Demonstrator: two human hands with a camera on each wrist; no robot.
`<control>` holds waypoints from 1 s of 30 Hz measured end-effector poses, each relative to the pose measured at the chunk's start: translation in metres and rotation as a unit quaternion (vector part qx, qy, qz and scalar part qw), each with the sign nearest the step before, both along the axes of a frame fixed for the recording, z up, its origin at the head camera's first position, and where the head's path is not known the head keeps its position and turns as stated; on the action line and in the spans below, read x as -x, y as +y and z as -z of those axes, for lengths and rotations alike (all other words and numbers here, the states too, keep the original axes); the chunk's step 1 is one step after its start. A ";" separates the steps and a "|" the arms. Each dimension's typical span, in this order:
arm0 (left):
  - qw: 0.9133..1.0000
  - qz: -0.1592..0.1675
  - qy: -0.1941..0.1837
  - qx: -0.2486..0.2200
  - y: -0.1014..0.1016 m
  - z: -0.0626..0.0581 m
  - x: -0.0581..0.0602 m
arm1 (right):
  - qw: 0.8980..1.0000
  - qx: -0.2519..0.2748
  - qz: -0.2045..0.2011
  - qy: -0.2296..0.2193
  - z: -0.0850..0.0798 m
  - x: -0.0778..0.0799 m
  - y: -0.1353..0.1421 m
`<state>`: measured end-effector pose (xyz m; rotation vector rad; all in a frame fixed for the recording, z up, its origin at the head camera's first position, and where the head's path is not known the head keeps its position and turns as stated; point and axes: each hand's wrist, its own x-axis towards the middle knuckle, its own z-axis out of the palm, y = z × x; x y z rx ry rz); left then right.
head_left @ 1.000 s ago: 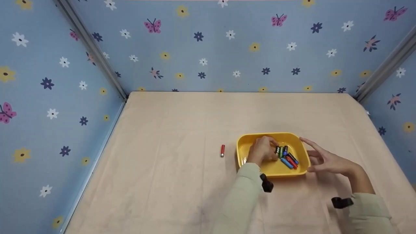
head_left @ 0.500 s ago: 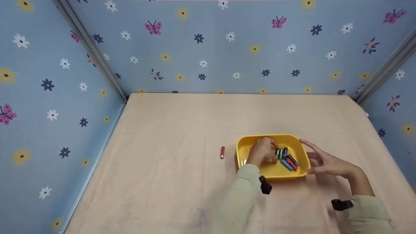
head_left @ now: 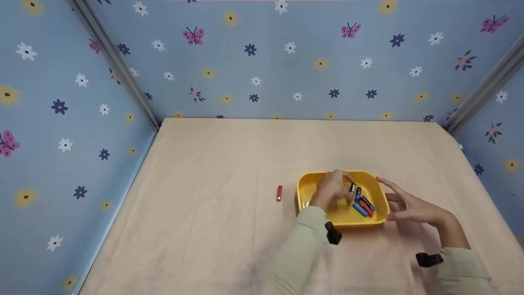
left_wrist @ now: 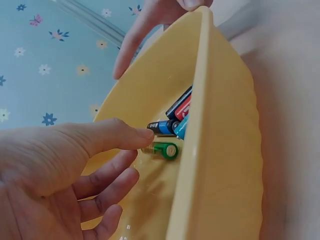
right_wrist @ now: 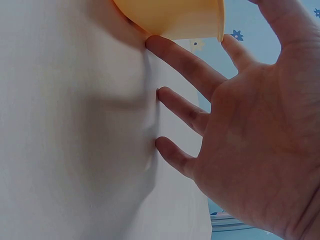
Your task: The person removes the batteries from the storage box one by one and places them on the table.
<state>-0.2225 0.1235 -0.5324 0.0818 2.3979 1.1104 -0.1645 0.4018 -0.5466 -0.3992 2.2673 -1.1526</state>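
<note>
A black battery [head_left: 353, 187] with white markings is inside the yellow tray [head_left: 346, 216], left of the other batteries and at the fingertips of the left hand [head_left: 332, 187]. The thumb and fingers of that hand are curled in and pinch it; in the left wrist view the thumb hides the grip itself. Just beside it lies a green battery [left_wrist: 165, 150], partly covered by the hand in the head view. A blue-and-black battery [head_left: 358, 193] comes next, and nearer the tray's right end a black-and-blue battery [head_left: 368, 203], a red battery [head_left: 365, 207] and a light blue battery [head_left: 360, 209] lie slanted, side by side.

The right hand [head_left: 417, 208] is at the tray's right end, its fingers spread and touching the outside of the tray with the thumb near one corner and a finger near the other. Left of the tray, apart from it, a lone red battery [head_left: 279, 193] with a silver end lies on the beige desk [head_left: 204, 184].

Pale green sleeves [head_left: 297, 250] cover both forearms, each with a small black device [head_left: 333, 234] at the wrist. Behind the desk and along its sides rise blue panels [head_left: 270, 61] printed with flowers and butterflies, with grey metal posts [head_left: 116, 65] at the corners.
</note>
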 end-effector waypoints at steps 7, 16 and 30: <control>0.999 -0.010 -0.004 -0.031 -0.008 0.000 -0.002 | 1.000 0.011 -0.007 0.005 0.004 -0.001 -0.003; 0.996 0.040 0.056 -0.061 -0.031 -0.004 0.002 | 1.000 0.028 -0.002 -0.006 0.006 0.000 -0.004; 0.992 0.056 0.101 -0.061 -0.054 -0.025 -0.001 | 1.000 0.008 0.008 -0.009 0.003 0.000 0.001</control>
